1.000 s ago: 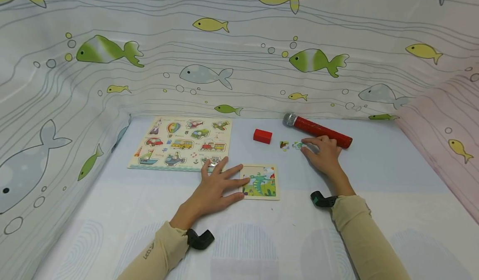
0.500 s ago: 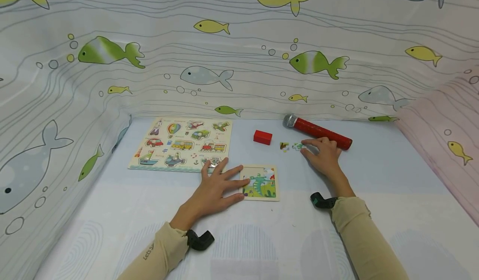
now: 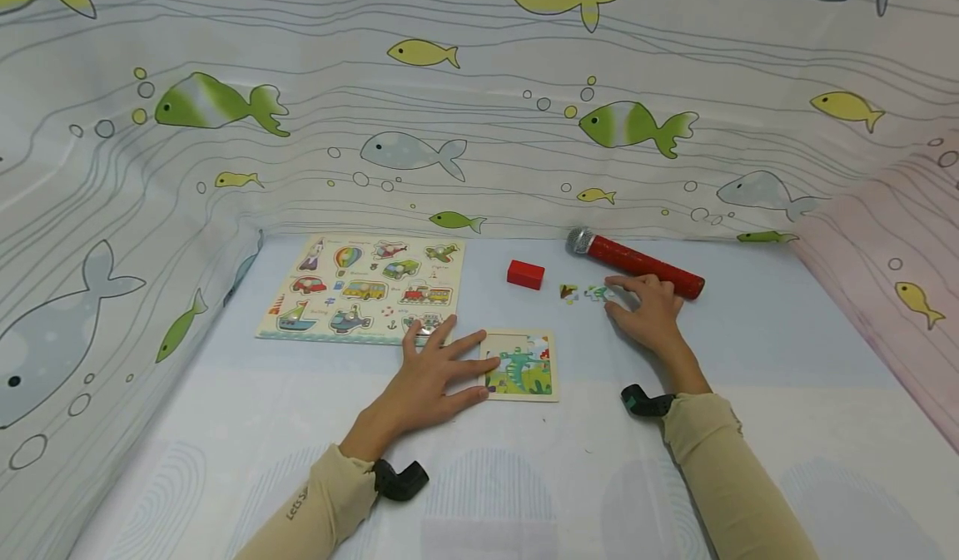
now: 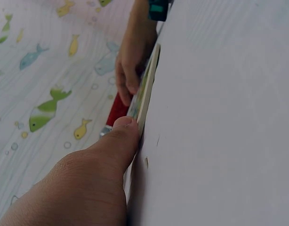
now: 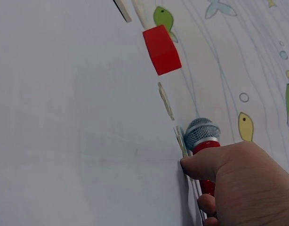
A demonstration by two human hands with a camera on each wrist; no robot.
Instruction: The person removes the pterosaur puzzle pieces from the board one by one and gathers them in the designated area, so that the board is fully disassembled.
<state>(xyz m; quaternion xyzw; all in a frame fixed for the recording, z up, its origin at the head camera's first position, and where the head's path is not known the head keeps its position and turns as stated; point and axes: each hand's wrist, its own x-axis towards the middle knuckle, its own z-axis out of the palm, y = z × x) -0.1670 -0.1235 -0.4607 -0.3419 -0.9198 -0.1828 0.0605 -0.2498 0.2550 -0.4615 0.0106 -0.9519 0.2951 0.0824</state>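
Note:
My left hand [image 3: 434,377] lies with fingers spread, its fingertips on the left edge of a small square wooden jigsaw puzzle [image 3: 519,369] with a green dinosaur picture. The upper left part of that puzzle shows bare wood. In the left wrist view, the thumb touches the frame's edge. Farther right, my right hand [image 3: 650,314] has its thumb and index finger on either side of a green-and-white puzzle piece [image 3: 596,293], pinching it at the table surface. A second puzzle piece [image 3: 568,293] lies just left of it. The right wrist view shows the thumb at the piece's edge.
A red toy microphone [image 3: 644,265] lies behind the right hand. Left of it sits a red block [image 3: 526,274]. A large wooden vehicle puzzle board [image 3: 390,310] reaches under the left fingertips. A fish-print cloth [image 3: 494,194] rises behind the table.
Both hands and the objects stay in nearly the same places. The right thumb and index finger have shifted very slightly to the right.

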